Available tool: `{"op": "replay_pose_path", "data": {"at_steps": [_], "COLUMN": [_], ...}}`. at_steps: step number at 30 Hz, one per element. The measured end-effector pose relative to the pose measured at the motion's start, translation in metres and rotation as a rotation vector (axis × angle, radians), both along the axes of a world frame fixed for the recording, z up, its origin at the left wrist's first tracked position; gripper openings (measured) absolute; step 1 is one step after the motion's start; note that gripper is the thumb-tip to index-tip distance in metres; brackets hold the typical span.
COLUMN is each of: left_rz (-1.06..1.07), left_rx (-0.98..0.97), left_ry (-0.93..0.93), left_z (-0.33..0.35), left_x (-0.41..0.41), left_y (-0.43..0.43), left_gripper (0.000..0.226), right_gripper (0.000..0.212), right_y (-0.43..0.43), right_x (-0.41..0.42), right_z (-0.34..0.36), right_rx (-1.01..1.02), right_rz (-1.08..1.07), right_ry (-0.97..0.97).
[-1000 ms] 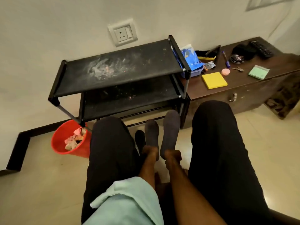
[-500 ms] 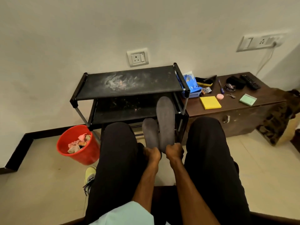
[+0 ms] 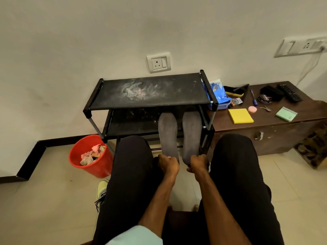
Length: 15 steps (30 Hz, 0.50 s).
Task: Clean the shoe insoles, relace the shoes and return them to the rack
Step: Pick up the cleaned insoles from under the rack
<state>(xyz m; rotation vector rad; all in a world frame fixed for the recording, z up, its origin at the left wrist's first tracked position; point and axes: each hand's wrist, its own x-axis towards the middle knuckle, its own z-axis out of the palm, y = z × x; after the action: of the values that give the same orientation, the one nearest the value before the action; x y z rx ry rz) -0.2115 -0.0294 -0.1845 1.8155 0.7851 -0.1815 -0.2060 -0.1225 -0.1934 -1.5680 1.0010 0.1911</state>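
Knees flank a dusty rack and red bin; left hand and right hand each grip an upright grey insole.

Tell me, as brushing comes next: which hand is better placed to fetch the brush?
Probably the right hand: the brush lies on the wooden chest on its side, though it grips an insole, as the left hand does.

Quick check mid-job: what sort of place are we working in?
Probably a room in a home: a black shoe rack against the wall, a low wooden cabinet carrying a shoe brush and polish tin, and a red waste bin on the tiled floor.
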Motion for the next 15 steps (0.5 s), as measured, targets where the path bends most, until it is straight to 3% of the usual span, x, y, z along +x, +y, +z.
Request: {"op": "replay_pose_path", "data": {"at_steps": [3, 8, 11, 15], "left_rz": [-0.040, 0.014, 0.049, 0.076], "left_rx": [-0.029, -0.300, -0.389, -0.427], "left_ry": [-0.024, -0.049, -0.055, 0.021], "left_z": [-0.001, -0.009, -0.018, -0.026], "left_x": [0.037, 0.098, 0.130, 0.162], "left_y": [0.004, 0.007, 0.002, -0.007], "left_gripper": [0.030, 0.027, 0.027, 0.033], "right_gripper": [0.031, 0.010, 0.009, 0.009], "right_y": [-0.010, -0.015, -0.023, -0.033], "right_x": [0.034, 0.089, 0.129, 0.164], "right_z": [-0.001, 0.004, -0.011, -0.029], "right_rx": [0.075, 0.116, 0.194, 0.216], "right_rz": [0.029, -0.048, -0.094, 0.028], "right_ry": [-0.067, -0.125, -0.123, -0.113]}}
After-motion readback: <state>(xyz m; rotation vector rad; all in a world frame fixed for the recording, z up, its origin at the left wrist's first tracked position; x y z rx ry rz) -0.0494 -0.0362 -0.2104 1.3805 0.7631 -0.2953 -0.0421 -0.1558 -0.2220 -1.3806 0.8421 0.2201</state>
